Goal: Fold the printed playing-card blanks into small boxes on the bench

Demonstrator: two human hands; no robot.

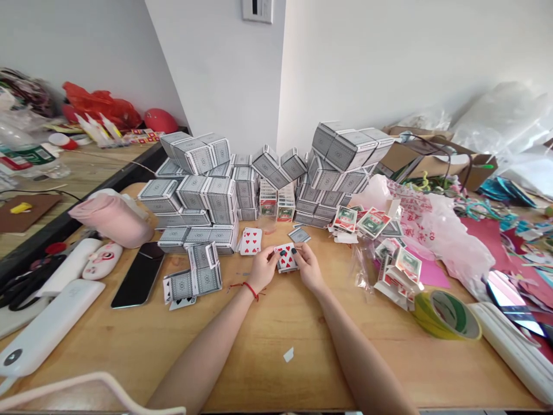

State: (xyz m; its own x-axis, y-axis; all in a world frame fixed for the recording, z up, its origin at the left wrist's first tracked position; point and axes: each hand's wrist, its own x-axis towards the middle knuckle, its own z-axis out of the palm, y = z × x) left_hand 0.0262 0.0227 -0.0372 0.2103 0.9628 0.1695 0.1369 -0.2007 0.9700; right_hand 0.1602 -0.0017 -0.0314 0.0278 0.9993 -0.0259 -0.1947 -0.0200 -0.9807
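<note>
Both my hands meet over the middle of the wooden table (pixel 276 357), holding a small stack of playing cards (pixel 286 257) with a red hearts card on top. My left hand (pixel 260 270), a red string on its wrist, grips the stack's left edge. My right hand (pixel 309 267) grips its right edge. A loose hearts card (pixel 251 241) and a face-down card (pixel 299 235) lie just beyond the hands. An open grey card box (pixel 199 276) lies to the left of my left hand.
Grey patterned card boxes (pixel 203 190) are piled along the back, with more of these boxes (pixel 345 155) at the right. A black phone (pixel 139 274), pink roll (pixel 113 219) and white power bank (pixel 43 328) lie left. Flat red-green cartons (pixel 400 268), a tape roll (pixel 447 314) and plastic bags lie right.
</note>
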